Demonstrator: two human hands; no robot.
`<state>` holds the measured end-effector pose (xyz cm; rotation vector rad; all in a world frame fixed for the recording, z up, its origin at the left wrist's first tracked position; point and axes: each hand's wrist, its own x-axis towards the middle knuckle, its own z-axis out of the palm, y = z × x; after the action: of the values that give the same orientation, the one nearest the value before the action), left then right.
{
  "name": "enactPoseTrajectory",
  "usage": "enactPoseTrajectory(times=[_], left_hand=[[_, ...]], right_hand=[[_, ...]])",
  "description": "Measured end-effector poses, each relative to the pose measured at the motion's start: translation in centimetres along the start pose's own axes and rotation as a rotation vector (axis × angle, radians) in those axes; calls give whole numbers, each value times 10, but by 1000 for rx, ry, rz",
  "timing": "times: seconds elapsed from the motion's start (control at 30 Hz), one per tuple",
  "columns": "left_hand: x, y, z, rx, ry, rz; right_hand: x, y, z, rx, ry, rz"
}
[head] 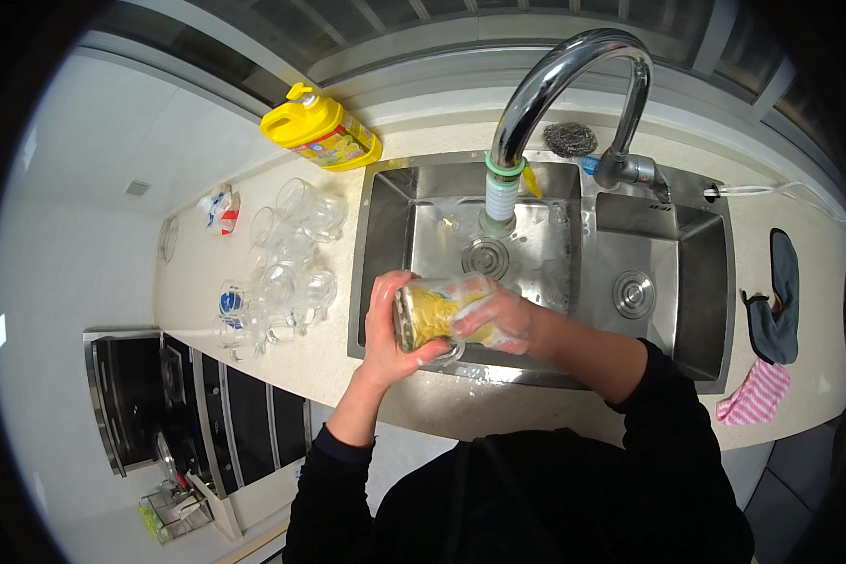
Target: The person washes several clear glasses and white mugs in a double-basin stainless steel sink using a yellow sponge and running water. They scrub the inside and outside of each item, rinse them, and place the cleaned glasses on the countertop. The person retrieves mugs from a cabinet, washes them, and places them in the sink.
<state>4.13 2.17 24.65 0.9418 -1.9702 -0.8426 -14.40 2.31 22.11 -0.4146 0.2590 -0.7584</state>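
Over the front edge of the large sink basin [536,261], my left hand [384,338] grips a clear glass mug [410,317] that lies tilted on its side. A yellow sponge [433,315] shows through the glass. My right hand [497,317], wet with white suds, is at the other end of the mug, its fingers around the glass and partly at its mouth; how far they reach inside is hidden. The mug's handle [445,354] points down towards me. Behind the mug, the chrome faucet [553,70] arches over the basin, with a green and white nozzle [500,201].
Several clear glasses and mugs [282,264] stand on the counter at left. Behind them is a yellow detergent bottle [324,134]. A steel wool scourer [569,139] lies behind the sink. Right of the small basin [634,247] are a grey cloth [782,303] and a pink striped cloth [756,395].
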Motion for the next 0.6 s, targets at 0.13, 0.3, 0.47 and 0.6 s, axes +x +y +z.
enactPoseTrajectory(times=[0.13,0.3,0.47,0.6], left_hand=[[2,0,2,102,41,66],[-5,17,0,-989,33,-768],[-4,14,6,-856,139,-831],[-9,16,14,-350,187,-340]], right_hand=[[-8,-1,5,-639,91,-269],[-7,-7,-1,-1711,-149,-861],[-6,20,-4,-1819,-147,-645],[-2,7,12,-347,149,3]])
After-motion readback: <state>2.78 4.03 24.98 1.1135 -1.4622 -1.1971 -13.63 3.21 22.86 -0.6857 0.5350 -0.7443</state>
